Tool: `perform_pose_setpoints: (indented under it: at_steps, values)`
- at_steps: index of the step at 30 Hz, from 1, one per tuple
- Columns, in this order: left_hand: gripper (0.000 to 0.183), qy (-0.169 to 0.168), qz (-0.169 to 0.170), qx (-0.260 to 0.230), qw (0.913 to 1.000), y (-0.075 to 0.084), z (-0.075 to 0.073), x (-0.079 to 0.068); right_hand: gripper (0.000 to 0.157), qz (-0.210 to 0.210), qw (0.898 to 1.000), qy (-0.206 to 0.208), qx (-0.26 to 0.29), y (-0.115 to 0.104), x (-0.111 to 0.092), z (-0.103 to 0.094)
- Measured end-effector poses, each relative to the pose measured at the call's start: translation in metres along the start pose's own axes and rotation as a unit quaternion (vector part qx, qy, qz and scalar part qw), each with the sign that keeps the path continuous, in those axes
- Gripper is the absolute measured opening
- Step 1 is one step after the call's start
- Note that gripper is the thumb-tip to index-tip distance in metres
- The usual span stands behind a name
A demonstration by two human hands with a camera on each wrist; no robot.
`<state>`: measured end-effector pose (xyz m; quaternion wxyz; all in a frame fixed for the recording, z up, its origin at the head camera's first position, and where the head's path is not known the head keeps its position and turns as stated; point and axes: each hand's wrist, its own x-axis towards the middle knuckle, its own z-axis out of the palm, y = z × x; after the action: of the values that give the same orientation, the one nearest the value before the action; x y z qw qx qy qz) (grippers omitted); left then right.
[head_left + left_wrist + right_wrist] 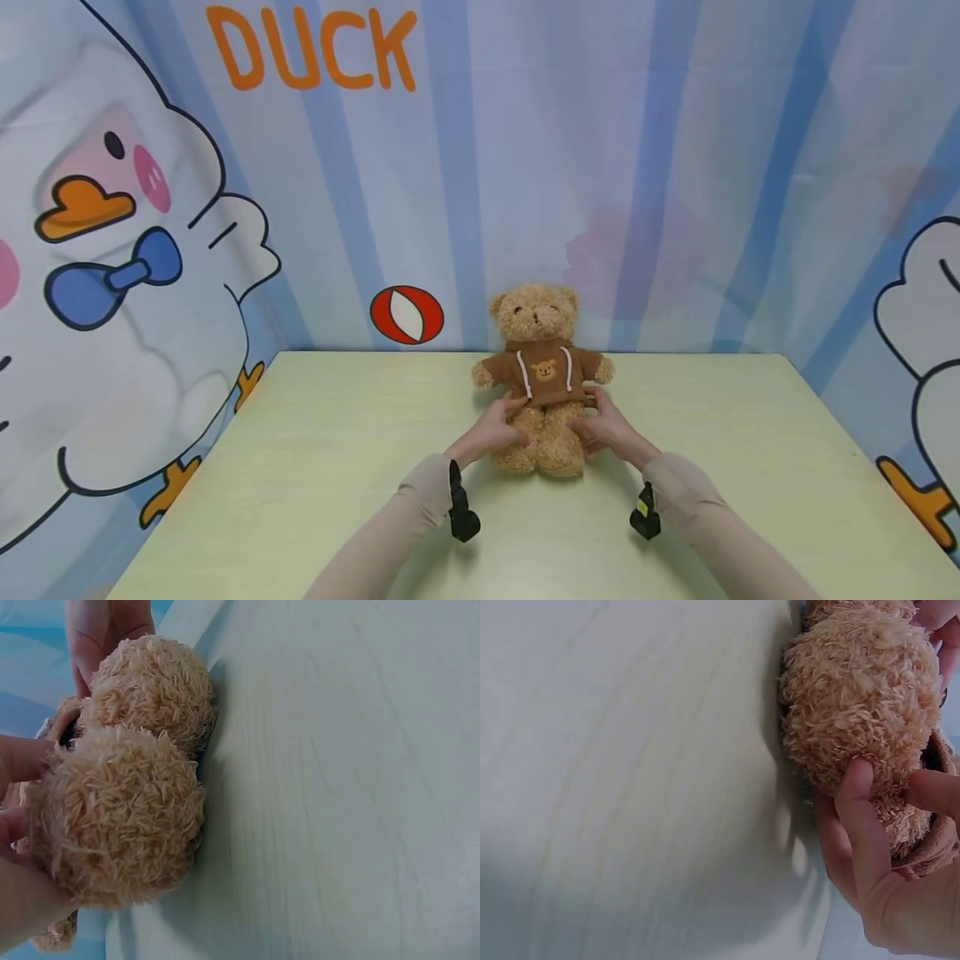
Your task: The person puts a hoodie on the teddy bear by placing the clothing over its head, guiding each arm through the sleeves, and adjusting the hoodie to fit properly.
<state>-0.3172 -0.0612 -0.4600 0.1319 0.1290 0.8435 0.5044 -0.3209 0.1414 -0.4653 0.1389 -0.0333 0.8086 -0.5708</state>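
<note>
A curly-furred teddy bear [551,429] in a brown hoodie [543,385] with white drawstrings sits or stands on the table, facing me. My left hand [497,429] holds the bear's leg on the left, its thumb across the fur and a finger at the hoodie's hem. On the other side my right hand [611,429] grips the other leg just under the hem. In the left wrist view both furry feet [124,817] are close up, with the left fingers curled round one. The right wrist view shows the right thumb [859,799] pressed into the leg fur.
The pale green table [337,450] ends at the back against a blue striped curtain [510,167] printed with ducks and a red-and-white ball [407,315]. Each wrist wears a small black camera [463,512] on a strap.
</note>
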Motion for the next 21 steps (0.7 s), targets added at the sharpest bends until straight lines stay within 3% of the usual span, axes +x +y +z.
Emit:
perform_pose_setpoints:
  at_steps: [6, 14, 17, 21]
  values:
    - [0.069, 0.009, -0.006, -0.008, 0.9999, -0.004, -0.001, 0.003, 0.069, 0.008, 1.0, 0.018, -0.013, 0.001, 0.002, 0.005]
    - [0.069, 0.032, -0.019, -0.036, 0.9987, -0.005, -0.001, -0.004, 0.071, 0.004, 0.995, 0.034, -0.093, -0.007, -0.008, 0.006]
    - [0.066, 0.038, -0.015, -0.05, 0.9979, -0.004, -0.004, -0.008, 0.073, -0.011, 0.985, 0.056, -0.162, -0.012, -0.011, 0.005]
    - [0.059, 0.038, -0.006, -0.061, 0.9974, -0.005, -0.007, -0.01, 0.072, -0.043, 0.964, 0.085, -0.248, -0.018, -0.017, 0.005]
